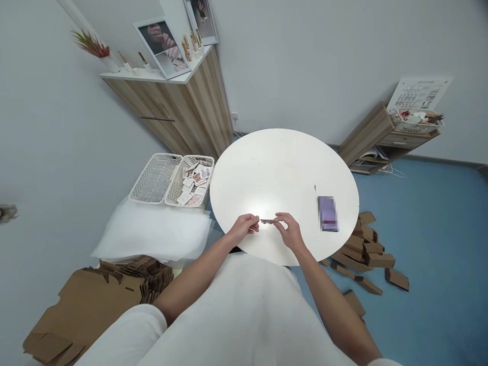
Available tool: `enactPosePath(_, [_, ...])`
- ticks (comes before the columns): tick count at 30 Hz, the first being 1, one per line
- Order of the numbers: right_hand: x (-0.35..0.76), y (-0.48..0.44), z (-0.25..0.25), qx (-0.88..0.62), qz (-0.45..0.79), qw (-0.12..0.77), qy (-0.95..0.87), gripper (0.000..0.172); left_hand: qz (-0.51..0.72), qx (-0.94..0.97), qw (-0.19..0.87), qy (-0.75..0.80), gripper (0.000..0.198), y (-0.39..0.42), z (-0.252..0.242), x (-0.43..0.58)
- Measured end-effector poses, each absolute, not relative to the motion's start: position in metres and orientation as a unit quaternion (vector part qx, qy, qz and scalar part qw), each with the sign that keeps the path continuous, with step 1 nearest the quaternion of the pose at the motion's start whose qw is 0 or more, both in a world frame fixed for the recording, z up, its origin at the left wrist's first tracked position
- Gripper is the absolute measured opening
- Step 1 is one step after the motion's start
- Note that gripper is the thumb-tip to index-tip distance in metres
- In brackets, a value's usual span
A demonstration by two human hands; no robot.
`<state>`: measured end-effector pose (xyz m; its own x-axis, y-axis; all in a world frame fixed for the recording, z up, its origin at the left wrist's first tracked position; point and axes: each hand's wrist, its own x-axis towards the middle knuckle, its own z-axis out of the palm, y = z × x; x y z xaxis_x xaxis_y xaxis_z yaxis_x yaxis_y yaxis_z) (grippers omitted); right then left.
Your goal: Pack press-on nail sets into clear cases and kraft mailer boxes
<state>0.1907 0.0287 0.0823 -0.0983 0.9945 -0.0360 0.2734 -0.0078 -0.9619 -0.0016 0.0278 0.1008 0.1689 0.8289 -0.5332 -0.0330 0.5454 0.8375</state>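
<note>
Between my two hands, a small thin flat item (268, 221) is held nearly edge-on above the near part of the round white table (282, 173). My left hand (246, 227) pinches its left end, and my right hand (290, 230) grips its right end between thumb and fingers. What is printed on the item cannot be made out. To the right on the tabletop lies a purple rectangular object (328, 213), blurred by pixelation. A tiny dark thing (315, 188) rests just above it.
Left of the table stand a white basket with printed cards (196, 178) and a basket of clear pieces (156, 178). Below them are white sheets (152, 229) and flattened cardboard (95, 300). Small brown boxes (366, 249) litter the floor at right. Cabinets (198, 107) stand behind.
</note>
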Motion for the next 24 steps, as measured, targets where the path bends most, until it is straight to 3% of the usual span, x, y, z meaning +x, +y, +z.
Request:
enactPosePath(6, [0.199,0.026,0.083,-0.56,0.591,0.403,-0.417,0.024,0.35,0.474,0.585,0.557,0.028,0.025,0.088,0.005])
enactPosePath(20, [0.197,0.022,0.083,-0.541,0.65,0.395,-0.359,0.028,0.369,0.424,0.628,0.539,0.022,0.017,0.086,0.016])
enactPosePath(24, [0.195,0.016,0.082,-0.551,0.603,0.383,-0.432,0.068,0.387,0.389,0.631,0.548,0.022,0.016,0.088,0.014])
